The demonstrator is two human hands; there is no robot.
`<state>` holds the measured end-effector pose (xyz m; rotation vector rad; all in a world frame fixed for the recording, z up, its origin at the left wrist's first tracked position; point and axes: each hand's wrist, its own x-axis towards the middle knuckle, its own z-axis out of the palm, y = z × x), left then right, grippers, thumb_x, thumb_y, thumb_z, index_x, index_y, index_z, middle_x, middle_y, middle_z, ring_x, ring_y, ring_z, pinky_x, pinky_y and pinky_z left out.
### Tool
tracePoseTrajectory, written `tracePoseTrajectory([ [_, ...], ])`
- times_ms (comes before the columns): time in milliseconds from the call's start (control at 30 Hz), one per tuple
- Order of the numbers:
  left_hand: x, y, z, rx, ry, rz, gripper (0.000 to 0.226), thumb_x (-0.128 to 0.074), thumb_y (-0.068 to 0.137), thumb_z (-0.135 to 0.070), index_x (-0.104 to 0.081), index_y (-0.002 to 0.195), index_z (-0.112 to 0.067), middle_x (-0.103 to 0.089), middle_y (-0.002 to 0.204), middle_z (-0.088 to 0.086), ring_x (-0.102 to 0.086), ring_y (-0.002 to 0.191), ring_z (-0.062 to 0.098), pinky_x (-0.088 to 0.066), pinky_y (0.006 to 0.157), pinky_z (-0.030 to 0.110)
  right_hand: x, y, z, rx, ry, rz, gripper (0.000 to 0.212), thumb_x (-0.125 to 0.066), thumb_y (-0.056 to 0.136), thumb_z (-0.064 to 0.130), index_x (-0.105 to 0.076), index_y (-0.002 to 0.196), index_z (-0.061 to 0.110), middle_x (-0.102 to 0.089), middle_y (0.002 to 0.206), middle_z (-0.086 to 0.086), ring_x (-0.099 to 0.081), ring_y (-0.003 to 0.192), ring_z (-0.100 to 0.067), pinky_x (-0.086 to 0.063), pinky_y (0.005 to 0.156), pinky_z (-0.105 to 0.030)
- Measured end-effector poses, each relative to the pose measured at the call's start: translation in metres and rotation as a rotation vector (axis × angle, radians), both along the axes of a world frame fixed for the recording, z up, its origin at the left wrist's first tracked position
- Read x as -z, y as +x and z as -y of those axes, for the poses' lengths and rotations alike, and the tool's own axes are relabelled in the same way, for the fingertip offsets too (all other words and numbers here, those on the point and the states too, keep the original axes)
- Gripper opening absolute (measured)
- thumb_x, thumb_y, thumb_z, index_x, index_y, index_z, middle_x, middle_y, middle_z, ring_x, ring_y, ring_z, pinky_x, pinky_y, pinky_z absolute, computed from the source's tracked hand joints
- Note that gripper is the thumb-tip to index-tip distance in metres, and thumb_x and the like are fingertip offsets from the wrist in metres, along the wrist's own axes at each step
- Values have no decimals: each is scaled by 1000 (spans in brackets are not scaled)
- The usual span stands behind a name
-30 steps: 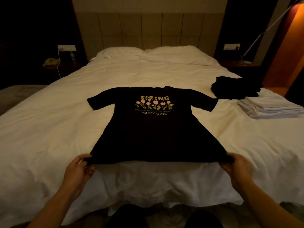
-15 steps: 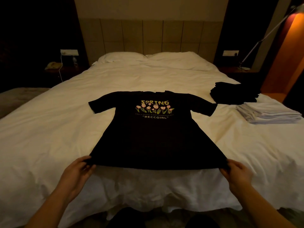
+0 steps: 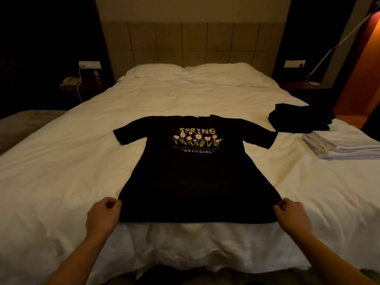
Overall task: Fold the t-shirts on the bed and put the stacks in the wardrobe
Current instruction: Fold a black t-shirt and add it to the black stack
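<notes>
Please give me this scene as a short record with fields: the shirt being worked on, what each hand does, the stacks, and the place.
place: bed with white sheets, two pillows at the headboard
shirt: black t-shirt, spread flat, print side up, collar toward the pillows
left hand: pinches the shirt's lower left corner
right hand: pinches the shirt's lower right corner
black stack: folded, on the bed's right side
white stack: folded, just in front of the black stack
wardrobe: not in view

One spread t-shirt point(image 3: 197, 177), two folded stacks point(image 3: 301, 117) point(image 3: 345, 146), two pillows point(image 3: 154, 69) point(image 3: 226, 72).
</notes>
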<state>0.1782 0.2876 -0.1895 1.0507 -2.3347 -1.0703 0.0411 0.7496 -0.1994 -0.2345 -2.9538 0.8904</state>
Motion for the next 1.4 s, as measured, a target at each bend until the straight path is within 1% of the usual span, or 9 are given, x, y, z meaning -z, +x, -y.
tracePoseTrajectory([
  [167, -24, -50, 8, 31, -140, 107, 20, -65, 89, -35, -70, 94, -16, -67, 100, 13, -63, 87, 36, -51, 72, 39, -23, -36, 26, -29, 562, 58, 40, -39, 98, 44, -60, 121, 20, -51, 109, -9, -50, 104, -31, -39, 80, -38],
  [333, -26, -128, 16, 198, -194, 120, 47, -55, 94, -47, -53, 131, -17, -56, 123, 9, -59, 107, 35, -50, 84, 44, -27, -100, 67, -94, 470, -159, 32, -48, 95, 32, -63, 111, 9, -51, 96, -12, -50, 90, -34, -41, 72, -39],
  [567, -15, -245, 43, 180, 31, 126, 47, -59, 94, -47, -53, 124, -12, -66, 110, 11, -62, 96, 34, -49, 74, 39, -21, -191, 165, -182, 528, -286, 39, -60, 91, 38, -60, 111, 4, -54, 109, -22, -50, 99, -40, -43, 81, -47],
  [700, -11, -246, 68, 128, 18, 183, 22, -61, 94, -36, -60, 106, -17, -67, 94, 10, -63, 87, 34, -52, 72, 41, -14, -206, 189, -151, 614, 8, 47, -47, 95, 49, -56, 121, 11, -49, 122, -17, -45, 114, -36, -40, 93, -47],
  [867, -30, -253, 117, 113, 154, 235, 26, -63, 93, -38, -62, 104, -14, -68, 94, 11, -63, 96, 36, -52, 86, 46, -36, -209, 232, -145, 744, 199, 47, -44, 95, 47, -48, 131, 17, -42, 133, -14, -40, 125, -33, -36, 105, -45],
  [1033, -53, -295, 171, -88, 299, 259, 67, -62, 93, -45, -42, 141, -3, -54, 134, 22, -52, 122, 40, -45, 99, 45, -68, -225, 340, -410, 477, 284, 43, -46, 98, 41, -45, 133, 16, -47, 134, -8, -45, 123, -22, -42, 104, -37],
  [1167, -45, -329, 223, -235, 504, 260, 80, -63, 90, -54, -43, 140, 5, -48, 140, 26, -49, 126, 42, -42, 103, 48, -81, -235, 430, -537, 184, 392, 42, -52, 98, 33, -47, 136, 16, -50, 133, -6, -53, 118, -22, -47, 97, -33],
  [1300, -32, -348, 256, -238, 615, 151, 65, -67, 83, -58, -63, 95, 5, -63, 94, 27, -62, 86, 37, -49, 79, 44, -69, -237, 504, -354, -217, 658, 32, -55, 98, 33, -61, 114, 6, -66, 108, -12, -64, 98, -26, -51, 80, -32],
  [1400, -31, -373, 272, -255, 727, 34, 52, -74, 83, -47, -40, 59, -15, -39, 62, 8, -41, 59, 20, -33, 61, 34, -56, -236, 544, -24, -590, 787, 39, -60, 96, 37, -60, 80, 2, -64, 83, -19, -62, 73, -27, -55, 76, -42],
])
